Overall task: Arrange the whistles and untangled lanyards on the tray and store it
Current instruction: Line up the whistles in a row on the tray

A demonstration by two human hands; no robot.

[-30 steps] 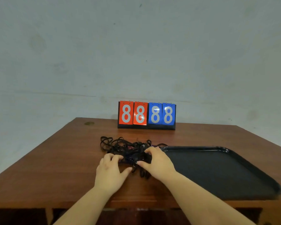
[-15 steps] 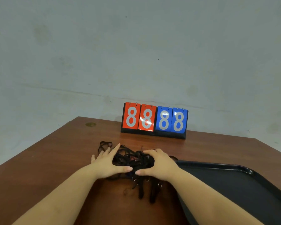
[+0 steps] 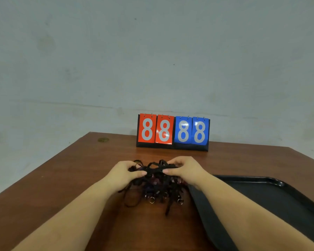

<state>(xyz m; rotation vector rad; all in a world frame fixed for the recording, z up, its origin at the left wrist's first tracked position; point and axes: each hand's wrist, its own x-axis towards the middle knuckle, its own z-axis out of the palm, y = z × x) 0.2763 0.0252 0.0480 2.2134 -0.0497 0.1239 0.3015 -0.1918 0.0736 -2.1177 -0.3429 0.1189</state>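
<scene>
Both hands grip a black tangle of lanyards (image 3: 158, 180) lifted just above the wooden table (image 3: 62, 178); the left hand (image 3: 124, 173) pinches one side, the right hand (image 3: 186, 170) the other; key rings dangle beneath; the black tray (image 3: 261, 200) lies just right; a scoreboard (image 3: 173, 132) stands behind.

scoreboard (image 3: 173, 132) (reads 88 red, 88 blue) at table's (image 3: 62, 178) far edge | brass disc (image 3: 103, 140) far-left corner
</scene>
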